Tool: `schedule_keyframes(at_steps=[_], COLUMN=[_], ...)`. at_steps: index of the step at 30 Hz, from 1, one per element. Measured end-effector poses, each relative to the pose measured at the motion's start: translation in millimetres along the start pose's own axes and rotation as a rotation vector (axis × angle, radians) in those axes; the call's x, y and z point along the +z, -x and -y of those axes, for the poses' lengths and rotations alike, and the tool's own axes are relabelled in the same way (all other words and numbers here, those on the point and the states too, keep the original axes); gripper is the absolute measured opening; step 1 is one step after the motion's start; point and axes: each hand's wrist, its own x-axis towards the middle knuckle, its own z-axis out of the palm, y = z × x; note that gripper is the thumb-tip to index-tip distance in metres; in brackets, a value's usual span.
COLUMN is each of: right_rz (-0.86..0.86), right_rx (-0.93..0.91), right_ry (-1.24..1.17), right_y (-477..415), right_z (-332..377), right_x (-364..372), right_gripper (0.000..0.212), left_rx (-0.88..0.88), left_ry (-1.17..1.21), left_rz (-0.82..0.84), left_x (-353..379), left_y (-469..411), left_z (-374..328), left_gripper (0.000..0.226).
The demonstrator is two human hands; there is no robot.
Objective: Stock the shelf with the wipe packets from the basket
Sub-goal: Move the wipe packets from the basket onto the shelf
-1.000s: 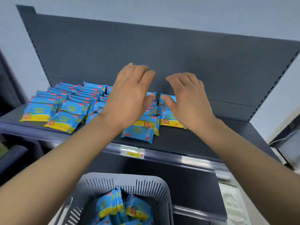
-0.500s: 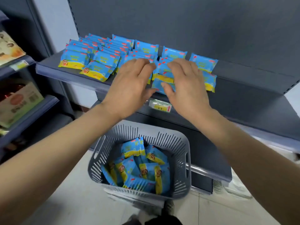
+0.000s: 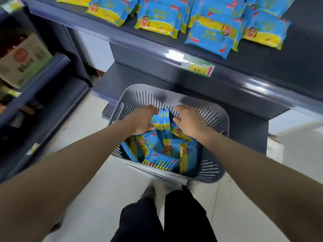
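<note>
Closest to you, your dark trousers [image 3: 157, 222] stand over pale floor, with the grey basket [image 3: 145, 92] just ahead of them. Inside it, loose packets [image 3: 162, 154] lie jumbled, some flat, some on edge. Both your hands are down in its far half. Your left hand [image 3: 141, 119] has its fingers curled over the top of a pair of upright packets [image 3: 161, 117] and looks to be gripping them. Your right hand [image 3: 190, 121] hovers just beside them with fingers bent, and I cannot tell whether it holds anything.

So you are at the pick-up step, with plenty left to move. Next, I'd judge, you need a firm hold on the slippery wrappers, then a lift clear of the slotted wall and up past the front rail with its price label [image 3: 197, 68].

Above, the shelf [image 3: 288, 56] carries rows of stocked packets [image 3: 157, 20], the front ones near the edge, so aim for the bare patch to your right rather than nudging those off. Far left, a carton [image 3: 22, 62] sits on side shelves [image 3: 43, 77], well apart from your path
</note>
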Motion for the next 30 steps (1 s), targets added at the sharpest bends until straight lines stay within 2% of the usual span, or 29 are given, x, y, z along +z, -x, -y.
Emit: schedule_keyframes(at_steps=[4, 8, 9, 12, 14, 17, 20, 22, 25, 26, 29, 30], right_rz=[0.12, 0.3, 0.322, 0.272, 0.237, 0.222, 0.129, 0.087, 0.102, 0.115, 0.108, 0.097], right_rx=[0.1, 0.301, 0.338, 0.418, 0.495, 0.584, 0.602, 0.575, 0.552, 0.544, 0.51, 0.496], right_ry=[-0.121, -0.391, -0.466, -0.653, -0.735, -0.73, -0.695, -0.663, -0.607, -0.6, -0.612, -0.625], right_y=[-23, -45, -50, -61, -68, -76, -77, -76, -75, -75, -72, -70], right_z=[-2, -6, -6, -3, -1, 2, 4, 5, 7, 8, 12, 13], right_x=[32, 62, 68, 82, 89, 99, 104, 104, 100, 98, 86, 80], right_gripper=[0.038, 0.055, 0.054, 0.033, 0.031, 0.043, 0.058, 0.048, 0.021, 0.022, 0.033, 0.033], left_rx=[-0.085, -0.196, -0.213, -0.232, -0.228, -0.245, -0.26, -0.264, -0.248, -0.24, -0.218, -0.215], left_ry=[0.036, 0.125, 0.143, 0.149, 0.097, -0.015, 0.0, 0.024, 0.035, 0.038, 0.05, 0.051], left_rz=[0.181, 0.292, 0.297, 0.333, 0.377, 0.448, 0.433, 0.43, 0.449, 0.458, 0.427, 0.41], left_x=[34, 55, 58, 66, 72, 76, 77, 74, 65, 60, 43, 34], left_y=[-12, -22, -25, -31, -33, -33, -31, -30, -26, -23, -16, -12], left_z=[16, 31, 33, 36, 37, 39, 40, 38, 32, 29, 25, 23], left_gripper=[0.054, 0.064, 0.065, 0.066, 0.064, 0.066, 0.07, 0.069, 0.063, 0.058, 0.025, 0.028])
